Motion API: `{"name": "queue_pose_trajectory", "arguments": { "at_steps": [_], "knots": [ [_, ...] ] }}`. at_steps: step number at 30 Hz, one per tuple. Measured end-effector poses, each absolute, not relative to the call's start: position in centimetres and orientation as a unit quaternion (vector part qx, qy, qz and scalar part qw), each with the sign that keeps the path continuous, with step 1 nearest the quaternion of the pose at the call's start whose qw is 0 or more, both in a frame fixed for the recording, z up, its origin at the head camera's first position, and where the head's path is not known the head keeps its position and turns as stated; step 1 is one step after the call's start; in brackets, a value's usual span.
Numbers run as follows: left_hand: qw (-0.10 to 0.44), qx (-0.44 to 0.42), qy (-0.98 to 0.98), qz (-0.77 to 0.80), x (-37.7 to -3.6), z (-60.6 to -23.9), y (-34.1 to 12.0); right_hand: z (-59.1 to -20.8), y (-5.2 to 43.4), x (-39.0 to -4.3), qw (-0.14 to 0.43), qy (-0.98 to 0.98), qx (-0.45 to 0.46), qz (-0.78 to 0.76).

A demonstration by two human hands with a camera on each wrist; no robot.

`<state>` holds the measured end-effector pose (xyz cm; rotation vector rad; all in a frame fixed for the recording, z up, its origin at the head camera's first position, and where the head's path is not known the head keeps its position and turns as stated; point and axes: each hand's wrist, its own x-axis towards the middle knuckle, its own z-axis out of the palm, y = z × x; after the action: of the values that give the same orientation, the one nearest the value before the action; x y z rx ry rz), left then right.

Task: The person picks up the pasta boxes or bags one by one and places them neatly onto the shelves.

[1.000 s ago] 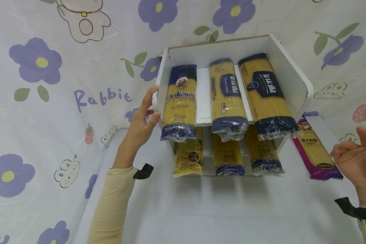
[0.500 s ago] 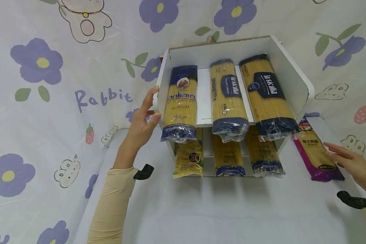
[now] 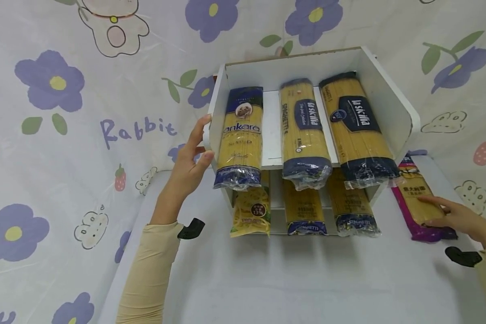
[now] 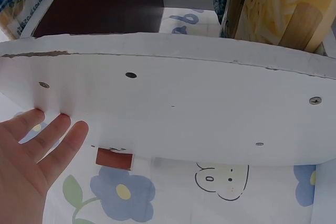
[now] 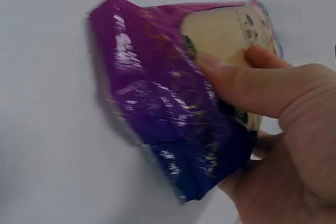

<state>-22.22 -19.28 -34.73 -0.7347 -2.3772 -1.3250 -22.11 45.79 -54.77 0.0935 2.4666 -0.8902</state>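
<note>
At the right of the head view, my right hand (image 3: 463,220) grips a purple-and-yellow packet of pasta (image 3: 415,193). In the right wrist view the thumb (image 5: 236,80) lies across the top of the pasta packet (image 5: 157,77), with other fingers at its far side and lower edge. My left hand (image 3: 188,166) rests against the left side of a white two-tier shelf (image 3: 389,94). The left wrist view has its extended fingertips (image 4: 79,129) touching the outer side panel (image 4: 184,108), which has several screws.
The upper tier bears an Ankara spaghetti packet (image 3: 240,139) and two La Sicilia packets (image 3: 301,130). Below are a yellow pasta bag (image 3: 249,211) and two spaghetti packs (image 3: 305,211). The shelf stands on a white table (image 3: 287,279) before a flower-patterned cloth (image 3: 117,81).
My right hand has come down and left from beside the purple-and-yellow pasta packet and now grips it. My left hand has stayed against the shelf's side.
</note>
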Motion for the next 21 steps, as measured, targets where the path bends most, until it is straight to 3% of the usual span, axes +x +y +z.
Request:
{"name": "queue_pose_trajectory", "arguments": {
  "at_steps": [5, 12, 21],
  "knots": [
    [0.159, -0.253, -0.833, -0.465, -22.2, -34.8, -19.3, -53.9, 45.1, -23.6, 0.296, 0.905, -0.009, -0.305],
    [0.163, -0.256, -0.834, -0.46, -22.2, -34.7, -19.3, -53.9, 45.0, -23.9, 0.297, 0.906, -0.026, -0.301],
    [0.162, -0.257, -0.834, -0.461, -22.4, -34.9, -19.4, -54.3, 45.4, -22.8, 0.32, 0.829, -0.013, -0.459]
  ]
}}
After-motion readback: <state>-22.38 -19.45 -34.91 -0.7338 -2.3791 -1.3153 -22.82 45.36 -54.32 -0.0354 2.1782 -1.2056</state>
